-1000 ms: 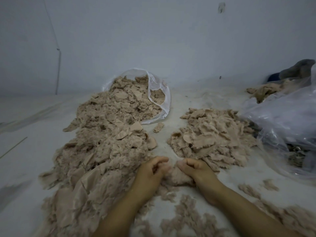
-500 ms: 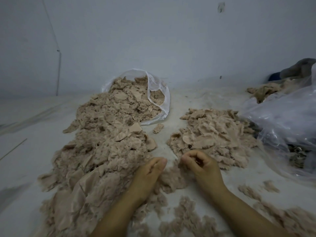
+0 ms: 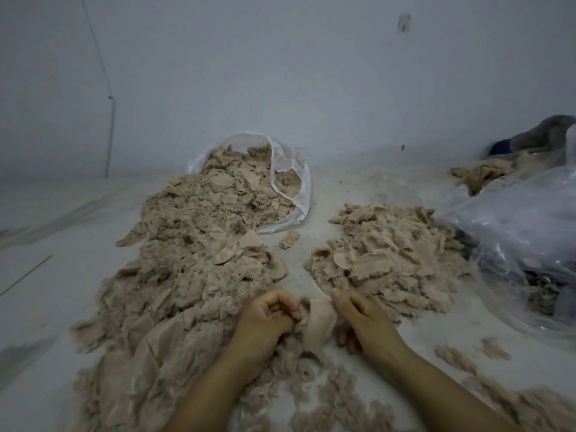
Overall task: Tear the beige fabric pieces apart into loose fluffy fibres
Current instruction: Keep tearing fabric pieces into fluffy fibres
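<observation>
Left hand [image 3: 265, 319] and right hand [image 3: 361, 319], each pinching one side of a small beige fabric piece [image 3: 318, 322], held between them for tearing. Beyond the left hand, large heap of untorn beige fabric [image 3: 193, 260]; under the wrists, loose fluffy beige fibres [image 3: 311, 381].

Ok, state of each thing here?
Left hand: grips the beige fabric piece.
Right hand: grips the same piece.
Beige fabric piece: held between both hands, untorn.
Clear plastic bag: lying open, fabric spilling out.
Right-hand beige pile: loose heap on the floor.
</observation>
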A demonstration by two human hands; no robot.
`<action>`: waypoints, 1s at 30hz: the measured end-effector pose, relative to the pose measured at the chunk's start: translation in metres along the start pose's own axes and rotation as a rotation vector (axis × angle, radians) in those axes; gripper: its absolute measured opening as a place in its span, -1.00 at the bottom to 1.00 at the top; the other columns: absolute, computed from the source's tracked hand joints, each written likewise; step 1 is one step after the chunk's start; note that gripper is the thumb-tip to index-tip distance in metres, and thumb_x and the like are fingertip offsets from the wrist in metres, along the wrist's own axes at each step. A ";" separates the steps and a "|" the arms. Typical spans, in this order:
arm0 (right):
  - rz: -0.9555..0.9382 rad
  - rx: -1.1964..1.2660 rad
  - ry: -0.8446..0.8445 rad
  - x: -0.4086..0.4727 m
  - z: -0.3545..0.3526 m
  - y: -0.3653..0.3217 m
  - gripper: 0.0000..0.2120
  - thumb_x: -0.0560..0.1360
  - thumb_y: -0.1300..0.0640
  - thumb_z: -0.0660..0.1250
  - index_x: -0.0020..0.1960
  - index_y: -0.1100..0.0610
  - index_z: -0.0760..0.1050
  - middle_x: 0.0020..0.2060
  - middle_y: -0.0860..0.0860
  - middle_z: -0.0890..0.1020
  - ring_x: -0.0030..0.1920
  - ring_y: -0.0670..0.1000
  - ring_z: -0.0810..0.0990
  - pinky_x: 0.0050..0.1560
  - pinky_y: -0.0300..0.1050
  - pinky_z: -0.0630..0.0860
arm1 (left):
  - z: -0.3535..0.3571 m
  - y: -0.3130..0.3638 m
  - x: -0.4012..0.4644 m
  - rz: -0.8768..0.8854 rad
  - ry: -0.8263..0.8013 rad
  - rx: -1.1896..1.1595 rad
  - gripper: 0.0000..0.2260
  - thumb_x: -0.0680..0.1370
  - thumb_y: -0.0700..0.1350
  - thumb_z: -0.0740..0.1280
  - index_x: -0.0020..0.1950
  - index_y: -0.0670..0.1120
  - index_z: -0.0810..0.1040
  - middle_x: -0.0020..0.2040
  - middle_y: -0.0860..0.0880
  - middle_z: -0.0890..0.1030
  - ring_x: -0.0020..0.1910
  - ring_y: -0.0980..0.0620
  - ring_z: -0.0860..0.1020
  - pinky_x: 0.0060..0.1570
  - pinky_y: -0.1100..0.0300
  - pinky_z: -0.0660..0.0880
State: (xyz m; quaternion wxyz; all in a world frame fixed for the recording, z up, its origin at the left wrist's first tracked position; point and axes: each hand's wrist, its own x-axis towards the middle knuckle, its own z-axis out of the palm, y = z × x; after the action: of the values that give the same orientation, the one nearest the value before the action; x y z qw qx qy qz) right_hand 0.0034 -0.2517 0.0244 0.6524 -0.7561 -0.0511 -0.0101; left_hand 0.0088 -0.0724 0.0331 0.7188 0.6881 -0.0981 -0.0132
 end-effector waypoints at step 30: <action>0.046 0.052 -0.062 -0.002 0.015 0.003 -0.65 0.27 0.29 0.57 -0.10 0.16 0.43 -0.51 -0.11 0.43 -0.53 -0.12 0.33 -0.51 -0.23 0.36 | 0.008 -0.007 0.003 -0.092 0.155 -0.088 -0.87 0.48 -0.07 0.37 -0.08 -0.11 0.62 -0.14 -0.08 0.68 -0.18 -0.01 0.64 -0.18 0.16 0.55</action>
State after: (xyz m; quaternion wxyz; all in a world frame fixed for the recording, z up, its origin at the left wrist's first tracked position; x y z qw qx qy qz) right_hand 0.0014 -0.2374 0.0188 0.6699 -0.7399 -0.0544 0.0297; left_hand 0.0113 -0.0815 0.0272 0.7524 0.6586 -0.0100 0.0029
